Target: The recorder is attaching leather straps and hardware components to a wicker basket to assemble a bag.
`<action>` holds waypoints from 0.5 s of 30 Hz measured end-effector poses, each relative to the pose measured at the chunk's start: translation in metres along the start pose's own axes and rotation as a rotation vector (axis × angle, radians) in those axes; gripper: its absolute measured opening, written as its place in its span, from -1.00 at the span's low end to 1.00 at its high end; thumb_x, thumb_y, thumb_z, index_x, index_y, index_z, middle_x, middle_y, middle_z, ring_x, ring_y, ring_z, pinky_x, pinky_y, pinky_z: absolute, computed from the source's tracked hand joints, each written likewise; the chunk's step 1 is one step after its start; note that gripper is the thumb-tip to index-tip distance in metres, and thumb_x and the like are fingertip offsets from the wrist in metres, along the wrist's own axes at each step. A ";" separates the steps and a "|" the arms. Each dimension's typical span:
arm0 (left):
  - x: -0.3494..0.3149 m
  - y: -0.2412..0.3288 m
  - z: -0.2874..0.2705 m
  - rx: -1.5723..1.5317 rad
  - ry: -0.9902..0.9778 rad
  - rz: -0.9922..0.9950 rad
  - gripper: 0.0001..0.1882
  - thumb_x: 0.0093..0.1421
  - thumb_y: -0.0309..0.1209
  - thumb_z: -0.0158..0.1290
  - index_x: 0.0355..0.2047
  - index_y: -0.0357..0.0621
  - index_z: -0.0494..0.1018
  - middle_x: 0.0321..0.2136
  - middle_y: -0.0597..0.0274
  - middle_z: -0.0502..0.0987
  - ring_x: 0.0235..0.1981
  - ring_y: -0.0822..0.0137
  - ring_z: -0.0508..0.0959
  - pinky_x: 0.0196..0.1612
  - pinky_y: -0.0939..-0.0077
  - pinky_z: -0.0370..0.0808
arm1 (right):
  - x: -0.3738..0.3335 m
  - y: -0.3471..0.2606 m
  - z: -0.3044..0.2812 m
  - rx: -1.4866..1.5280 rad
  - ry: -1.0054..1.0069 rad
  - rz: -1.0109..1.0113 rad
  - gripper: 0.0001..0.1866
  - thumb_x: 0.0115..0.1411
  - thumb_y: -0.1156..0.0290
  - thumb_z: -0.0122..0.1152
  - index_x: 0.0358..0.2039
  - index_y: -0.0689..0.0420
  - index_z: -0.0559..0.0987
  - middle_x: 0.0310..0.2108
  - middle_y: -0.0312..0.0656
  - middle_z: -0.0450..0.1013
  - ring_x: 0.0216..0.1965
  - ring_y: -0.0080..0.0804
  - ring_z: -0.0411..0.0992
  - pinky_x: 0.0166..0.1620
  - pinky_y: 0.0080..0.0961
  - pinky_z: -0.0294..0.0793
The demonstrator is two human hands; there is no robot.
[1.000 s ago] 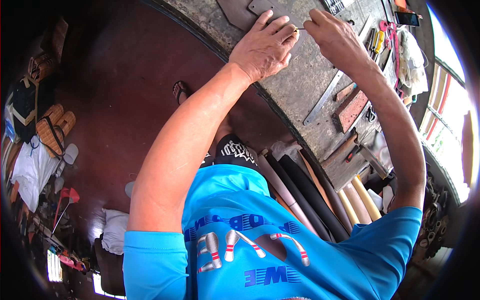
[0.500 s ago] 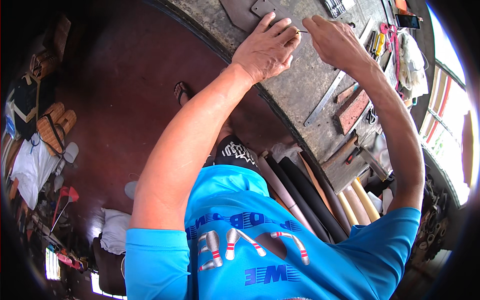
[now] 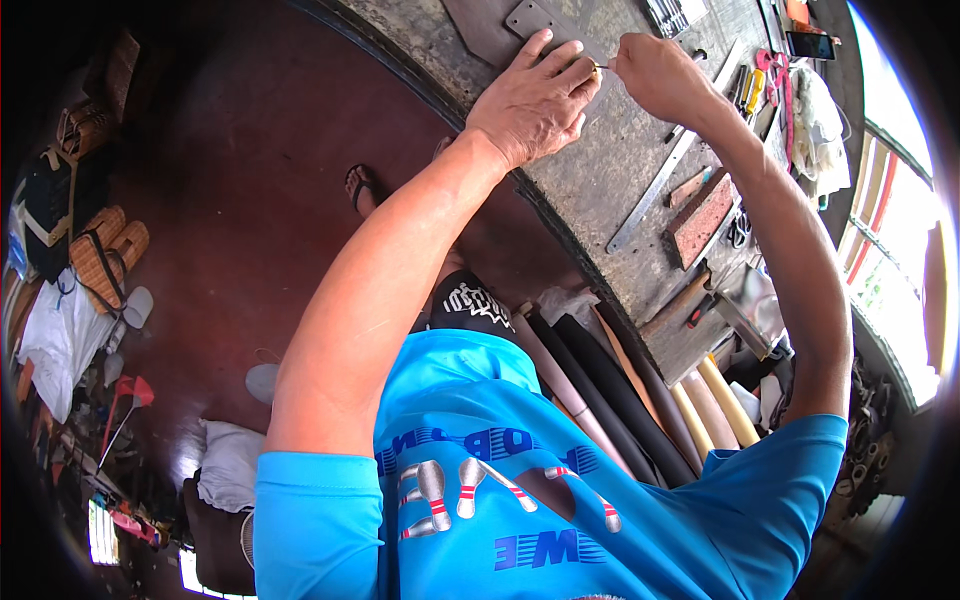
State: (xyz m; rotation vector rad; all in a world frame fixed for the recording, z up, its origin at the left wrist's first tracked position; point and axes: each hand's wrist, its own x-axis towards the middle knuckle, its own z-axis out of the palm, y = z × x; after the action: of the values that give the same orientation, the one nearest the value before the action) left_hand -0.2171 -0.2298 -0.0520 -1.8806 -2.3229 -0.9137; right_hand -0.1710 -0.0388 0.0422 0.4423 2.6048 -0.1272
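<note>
My left hand (image 3: 535, 105) lies with its fingers spread on a dark brown flat sheet, probably leather (image 3: 478, 28), at the top of the workbench. Just beyond its fingertips is a smaller dark plate with small holes (image 3: 530, 18). To the right, my right hand (image 3: 662, 82) is closed in a fist around a thin metal tool (image 3: 604, 67). Only a short bit of its shaft shows, pointing toward my left index finger. The tool's handle is hidden in the fist, and its tip cannot be made out.
On the worn workbench (image 3: 590, 190) lie a metal ruler (image 3: 650, 195), a reddish block (image 3: 701, 220), yellow-handled tools (image 3: 754, 92), a hammer (image 3: 745, 325) and a phone (image 3: 810, 45). Rolls of material (image 3: 610, 400) stand below its edge. Woven sandals (image 3: 105, 260) sit at far left.
My right fist has turned and closed more tightly around the tool, its wrist shifting slightly. My left hand stays almost in place on the dark sheet.
</note>
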 end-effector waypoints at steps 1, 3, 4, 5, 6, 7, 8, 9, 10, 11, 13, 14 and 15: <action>0.000 0.000 0.000 0.015 -0.010 -0.002 -0.44 0.14 -0.22 0.15 0.15 -0.01 0.36 0.13 0.31 0.40 0.29 0.24 0.29 0.42 0.06 0.09 | -0.005 -0.005 -0.005 -0.014 0.002 -0.003 -0.75 0.24 0.32 0.11 -0.21 0.26 0.48 -0.44 0.18 0.52 -0.28 0.17 0.56 -0.16 0.01 0.49; 0.001 0.001 0.000 0.028 -0.014 -0.001 -0.45 0.14 -0.21 0.14 0.15 -0.02 0.36 0.14 0.31 0.40 0.30 0.24 0.28 0.42 0.06 0.08 | -0.012 -0.008 -0.012 -0.044 0.012 -0.104 -0.78 0.21 0.38 0.13 -0.20 0.25 0.47 -0.41 0.13 0.51 -0.26 0.13 0.55 -0.17 -0.03 0.51; 0.000 0.001 0.000 0.044 -0.018 0.000 -0.45 0.15 -0.20 0.13 0.15 -0.02 0.37 0.15 0.31 0.40 0.30 0.25 0.28 0.42 0.06 0.08 | -0.014 -0.010 -0.015 -0.074 0.022 -0.207 -0.78 0.18 0.43 0.16 -0.19 0.24 0.47 -0.38 0.09 0.50 -0.24 0.08 0.55 -0.17 -0.07 0.52; 0.000 0.001 0.001 0.045 -0.017 -0.002 -0.45 0.15 -0.20 0.13 0.15 -0.02 0.37 0.15 0.31 0.40 0.30 0.25 0.28 0.42 0.06 0.08 | -0.015 -0.011 -0.015 -0.076 0.022 -0.209 -0.78 0.18 0.43 0.16 -0.19 0.24 0.47 -0.38 0.09 0.50 -0.24 0.08 0.55 -0.17 -0.07 0.52; -0.001 0.000 0.001 0.031 -0.017 -0.001 -0.45 0.16 -0.19 0.13 0.16 -0.02 0.37 0.14 0.30 0.41 0.30 0.25 0.27 0.42 0.05 0.08 | -0.016 -0.010 -0.013 -0.199 0.062 -0.348 -0.82 0.18 0.51 0.13 -0.19 0.22 0.50 -0.31 0.03 0.52 -0.22 0.02 0.58 -0.17 -0.15 0.56; 0.000 0.000 0.001 0.014 -0.016 0.002 -0.45 0.17 -0.19 0.12 0.16 -0.03 0.37 0.14 0.30 0.42 0.31 0.25 0.27 0.43 0.05 0.07 | -0.018 -0.009 -0.013 -0.324 0.100 -0.484 -0.82 0.18 0.59 0.10 -0.19 0.20 0.53 -0.24 -0.03 0.54 -0.19 -0.04 0.60 -0.17 -0.22 0.60; 0.000 0.001 0.002 0.012 -0.015 0.002 -0.45 0.17 -0.19 0.12 0.16 -0.03 0.37 0.14 0.30 0.42 0.31 0.25 0.27 0.43 0.05 0.07 | -0.020 -0.007 -0.015 -0.325 0.098 -0.482 -0.82 0.18 0.59 0.10 -0.19 0.20 0.53 -0.24 -0.03 0.54 -0.19 -0.04 0.60 -0.17 -0.22 0.60; 0.000 0.001 0.002 0.021 -0.005 0.001 -0.45 0.17 -0.19 0.12 0.16 -0.03 0.37 0.14 0.30 0.43 0.31 0.25 0.26 0.43 0.05 0.07 | -0.021 -0.004 -0.017 -0.397 0.110 -0.599 -0.80 0.17 0.60 0.11 -0.16 0.22 0.53 -0.24 -0.02 0.54 -0.22 -0.02 0.60 -0.17 -0.22 0.61; 0.000 0.000 0.002 0.034 0.003 -0.001 -0.45 0.17 -0.18 0.12 0.15 -0.03 0.37 0.14 0.31 0.43 0.31 0.25 0.26 0.43 0.05 0.07 | -0.021 -0.004 -0.018 -0.468 0.125 -0.719 -0.78 0.17 0.60 0.12 -0.14 0.23 0.54 -0.25 -0.01 0.54 -0.24 -0.01 0.61 -0.17 -0.21 0.61; 0.000 0.001 0.002 0.035 0.003 -0.002 -0.45 0.17 -0.18 0.12 0.15 -0.03 0.37 0.14 0.31 0.43 0.31 0.25 0.26 0.43 0.05 0.07 | -0.022 -0.006 -0.016 -0.467 0.125 -0.720 -0.78 0.17 0.60 0.12 -0.14 0.23 0.54 -0.25 -0.01 0.54 -0.24 -0.01 0.61 -0.17 -0.21 0.61; 0.000 0.003 0.002 0.016 -0.013 -0.003 -0.45 0.17 -0.18 0.12 0.16 -0.04 0.38 0.16 0.32 0.40 0.31 0.26 0.26 0.43 0.06 0.06 | -0.024 -0.016 -0.011 -0.403 -0.012 -0.387 -0.80 0.16 0.57 0.12 -0.19 0.30 0.55 -0.26 0.03 0.54 -0.26 -0.01 0.61 -0.16 -0.21 0.62; 0.000 0.003 0.002 0.015 -0.013 -0.004 -0.45 0.17 -0.18 0.12 0.16 -0.04 0.38 0.16 0.32 0.40 0.31 0.26 0.26 0.43 0.06 0.06 | -0.017 -0.021 -0.012 -0.403 -0.013 -0.388 -0.80 0.16 0.57 0.12 -0.19 0.30 0.55 -0.26 0.03 0.54 -0.26 -0.01 0.61 -0.16 -0.21 0.62; 0.000 0.001 0.001 0.022 -0.020 -0.009 -0.46 0.17 -0.18 0.12 0.15 -0.04 0.38 0.15 0.32 0.40 0.31 0.26 0.26 0.43 0.07 0.06 | -0.005 -0.026 -0.015 -0.245 -0.058 -0.159 -0.79 0.16 0.52 0.12 -0.21 0.33 0.57 -0.25 0.10 0.55 -0.24 0.03 0.61 -0.12 -0.16 0.61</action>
State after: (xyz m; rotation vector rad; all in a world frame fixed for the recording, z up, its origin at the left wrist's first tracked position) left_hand -0.2157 -0.2288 -0.0527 -1.8816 -2.3445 -0.8710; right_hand -0.1820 -0.0621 0.0587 0.1420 2.5532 0.1238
